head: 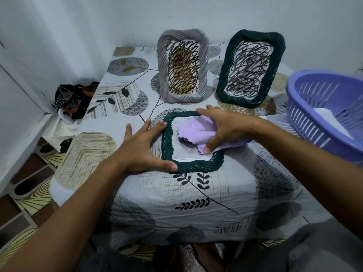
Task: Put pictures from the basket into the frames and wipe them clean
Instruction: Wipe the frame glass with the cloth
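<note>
A dark green woven frame (196, 166) lies flat on the table in front of me. My left hand (140, 148) rests against its left edge with straight, spread fingers and the thumb on its front corner. My right hand (225, 128) presses a crumpled lilac cloth (194, 132) onto the frame's glass, thumb and fingers spread over the cloth. Behind it a grey woven frame (183, 65) and a second dark green frame (250, 69) stand upright, each showing a scribbled picture. A lilac plastic basket (322, 110) sits at the right with white paper (326, 117) inside.
The table wears a leaf-patterned cloth (176, 199) and stands against the white wall. At the left, on the floor corner, lies a dark bundle of fabric (74, 99) over a white object. Patterned floor tiles (25, 193) show at the lower left.
</note>
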A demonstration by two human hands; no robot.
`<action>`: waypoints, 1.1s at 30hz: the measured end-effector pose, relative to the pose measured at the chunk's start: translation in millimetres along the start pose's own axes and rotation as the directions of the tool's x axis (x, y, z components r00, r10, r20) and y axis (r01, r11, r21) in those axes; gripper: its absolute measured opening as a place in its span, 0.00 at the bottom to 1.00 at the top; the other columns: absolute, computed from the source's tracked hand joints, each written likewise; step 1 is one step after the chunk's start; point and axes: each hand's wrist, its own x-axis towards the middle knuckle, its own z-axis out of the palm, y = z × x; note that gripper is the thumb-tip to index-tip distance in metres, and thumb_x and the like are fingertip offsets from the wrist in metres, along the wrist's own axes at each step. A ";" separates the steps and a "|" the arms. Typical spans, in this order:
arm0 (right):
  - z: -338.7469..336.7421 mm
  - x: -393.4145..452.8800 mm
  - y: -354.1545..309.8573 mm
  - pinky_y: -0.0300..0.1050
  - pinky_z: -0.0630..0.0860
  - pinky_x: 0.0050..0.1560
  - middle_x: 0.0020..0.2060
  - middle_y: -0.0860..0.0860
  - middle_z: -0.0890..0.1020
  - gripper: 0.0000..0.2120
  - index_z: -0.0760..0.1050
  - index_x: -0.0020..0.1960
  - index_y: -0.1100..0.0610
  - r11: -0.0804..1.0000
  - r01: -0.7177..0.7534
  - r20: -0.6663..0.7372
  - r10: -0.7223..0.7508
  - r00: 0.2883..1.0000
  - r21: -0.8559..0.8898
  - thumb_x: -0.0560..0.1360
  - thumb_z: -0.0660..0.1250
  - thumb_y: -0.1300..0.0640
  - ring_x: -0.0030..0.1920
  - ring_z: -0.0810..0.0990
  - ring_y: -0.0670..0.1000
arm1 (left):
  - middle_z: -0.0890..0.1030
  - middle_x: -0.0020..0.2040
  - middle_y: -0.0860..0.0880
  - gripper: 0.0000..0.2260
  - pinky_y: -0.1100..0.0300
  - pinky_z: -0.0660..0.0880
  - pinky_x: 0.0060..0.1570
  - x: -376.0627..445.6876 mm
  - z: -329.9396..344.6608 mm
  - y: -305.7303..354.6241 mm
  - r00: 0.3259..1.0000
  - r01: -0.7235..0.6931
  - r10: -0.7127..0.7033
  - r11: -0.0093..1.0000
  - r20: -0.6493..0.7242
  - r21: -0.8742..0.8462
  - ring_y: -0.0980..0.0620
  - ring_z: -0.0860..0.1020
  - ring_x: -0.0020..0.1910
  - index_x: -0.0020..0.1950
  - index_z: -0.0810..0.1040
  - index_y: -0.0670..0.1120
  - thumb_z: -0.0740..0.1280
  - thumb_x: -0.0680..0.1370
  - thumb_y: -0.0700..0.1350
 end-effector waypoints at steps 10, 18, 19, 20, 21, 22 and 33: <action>19.2 -52.6 38.2 0.45 0.51 0.75 0.76 0.48 0.59 0.21 0.76 0.63 0.42 0.914 0.366 -0.051 -0.379 0.924 -0.173 0.72 0.58 0.53 0.76 0.52 0.46 | 0.41 0.66 0.64 0.65 0.56 0.26 0.63 -5.6 -2.7 6.2 1.000 -0.016 0.016 1.000 -0.007 -0.011 0.63 0.26 0.56 0.78 0.48 0.59 0.57 0.43 0.81; 20.9 -40.6 42.7 0.46 0.47 0.74 0.77 0.46 0.48 0.28 0.63 0.68 0.33 0.965 0.244 -0.028 -0.248 0.968 -0.095 0.69 0.43 0.37 0.77 0.44 0.45 | 0.43 0.67 0.62 0.60 0.48 0.26 0.69 -0.6 -0.1 0.0 0.999 -0.034 0.034 0.999 -0.009 0.020 0.64 0.31 0.64 0.78 0.49 0.58 0.61 0.50 0.78; 20.7 -35.7 42.4 0.48 0.47 0.75 0.78 0.46 0.48 0.28 0.63 0.69 0.34 0.969 0.227 -0.033 -0.231 0.972 -0.099 0.71 0.45 0.38 0.77 0.43 0.46 | 0.42 0.67 0.62 0.60 0.50 0.26 0.68 -1.5 -0.7 1.3 1.000 -0.025 0.026 1.000 -0.009 0.017 0.64 0.31 0.63 0.78 0.49 0.58 0.61 0.50 0.77; 20.7 -31.2 42.2 0.51 0.47 0.76 0.78 0.47 0.48 0.27 0.64 0.70 0.35 0.972 0.209 -0.034 -0.214 0.976 -0.110 0.72 0.46 0.39 0.77 0.43 0.47 | 0.41 0.67 0.62 0.60 0.51 0.26 0.67 -1.9 -1.1 2.2 1.000 -0.016 0.016 1.000 -0.007 0.014 0.63 0.31 0.63 0.78 0.48 0.58 0.61 0.50 0.77; 20.7 -27.8 42.3 0.54 0.48 0.76 0.78 0.47 0.47 0.26 0.64 0.70 0.35 0.974 0.195 -0.037 -0.200 0.979 -0.117 0.72 0.47 0.40 0.77 0.43 0.47 | 0.41 0.66 0.62 0.59 0.52 0.26 0.66 -3.0 -1.7 4.1 1.000 -0.010 0.010 1.000 -0.007 0.010 0.62 0.31 0.63 0.78 0.48 0.58 0.60 0.50 0.76; 21.0 -25.3 42.5 0.57 0.48 0.76 0.78 0.47 0.47 0.27 0.64 0.70 0.35 0.976 0.186 -0.038 -0.192 0.981 -0.114 0.72 0.47 0.39 0.77 0.44 0.48 | 0.41 0.66 0.62 0.60 0.52 0.26 0.66 -3.4 -1.7 5.1 1.000 -0.010 0.010 1.000 -0.009 0.005 0.62 0.31 0.63 0.78 0.48 0.58 0.60 0.49 0.76; 24.9 -21.0 42.7 0.57 0.51 0.75 0.78 0.47 0.46 0.28 0.61 0.71 0.34 0.979 0.144 -0.063 -0.154 0.986 -0.142 0.72 0.48 0.37 0.77 0.45 0.49 | 0.42 0.67 0.63 0.62 0.51 0.26 0.67 -3.0 -1.4 3.6 1.000 -0.022 0.022 1.000 -0.009 0.017 0.63 0.30 0.62 0.78 0.48 0.59 0.60 0.47 0.78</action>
